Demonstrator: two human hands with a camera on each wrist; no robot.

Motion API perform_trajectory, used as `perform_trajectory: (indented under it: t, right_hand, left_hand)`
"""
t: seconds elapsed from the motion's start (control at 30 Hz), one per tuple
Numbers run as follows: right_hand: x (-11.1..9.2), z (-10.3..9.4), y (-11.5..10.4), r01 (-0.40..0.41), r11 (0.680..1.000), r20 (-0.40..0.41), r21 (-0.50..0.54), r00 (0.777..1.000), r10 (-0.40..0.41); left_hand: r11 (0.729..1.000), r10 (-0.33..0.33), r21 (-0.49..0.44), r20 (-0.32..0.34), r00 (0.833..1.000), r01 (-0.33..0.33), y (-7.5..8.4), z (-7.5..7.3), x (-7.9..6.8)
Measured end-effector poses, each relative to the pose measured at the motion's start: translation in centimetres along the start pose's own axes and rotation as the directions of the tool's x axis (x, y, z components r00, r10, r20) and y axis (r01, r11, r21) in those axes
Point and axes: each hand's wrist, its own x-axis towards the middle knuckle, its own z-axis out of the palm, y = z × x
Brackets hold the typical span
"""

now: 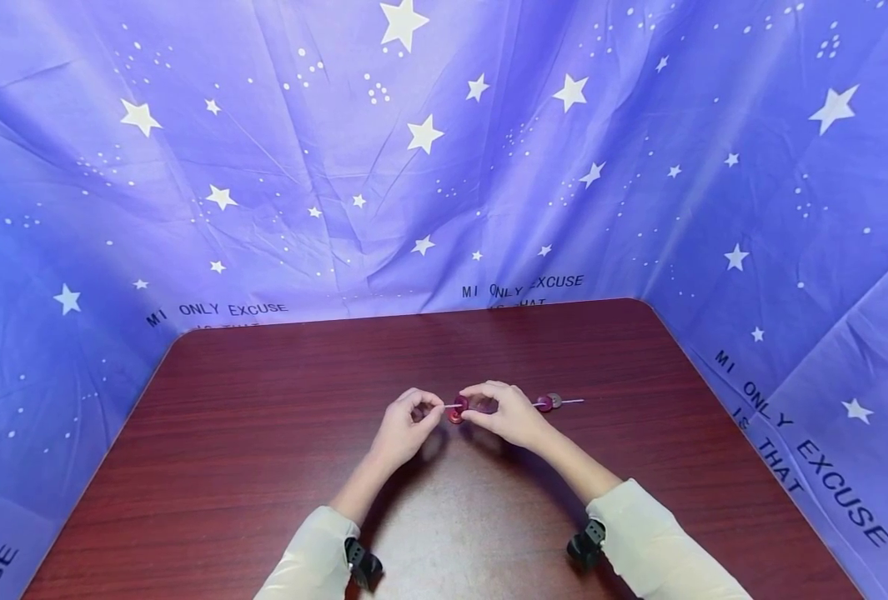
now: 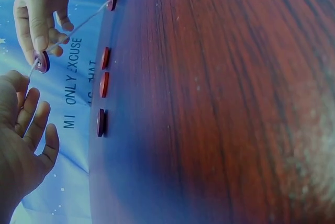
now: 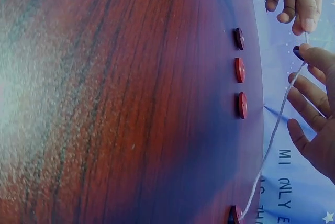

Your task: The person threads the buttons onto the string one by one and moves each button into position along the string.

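Observation:
A white string runs between my two hands above the dark red table. In the head view my left hand pinches one end of it between thumb and forefinger. My right hand holds a purple button by its edge between thumb and forefinger, and the string passes through it. Beyond the right hand the string slopes down to another dark red button on the table. Three loose buttons, one dark and two red, stand out in a row under the hands in the wrist views.
The wood-grain table reaches back to a blue-purple curtain with white stars and lettering. To the right of the right hand, a greyish button lies beside the string's far tail. Black wrist cameras sit at both light sleeves.

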Motion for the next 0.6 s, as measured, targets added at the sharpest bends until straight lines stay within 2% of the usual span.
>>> perform_trajectory:
  t: [0.27,0.6]
  right_hand:
    - [-0.2,-0.5,0.1,-0.033,0.998,0.027,-0.048,0.999,0.034]
    - [-0.7,-1.3,0.4,-0.091,0.996,0.045,-0.020,0.995,0.091]
  left_hand:
    - [1.000,-0.001,-0.004,-0.008,1.000,0.001,-0.1,-0.3,-0.1]
    - [1.000,-0.002,-0.010,0.000,1.000,0.002,-0.2,-0.4,-0.3]
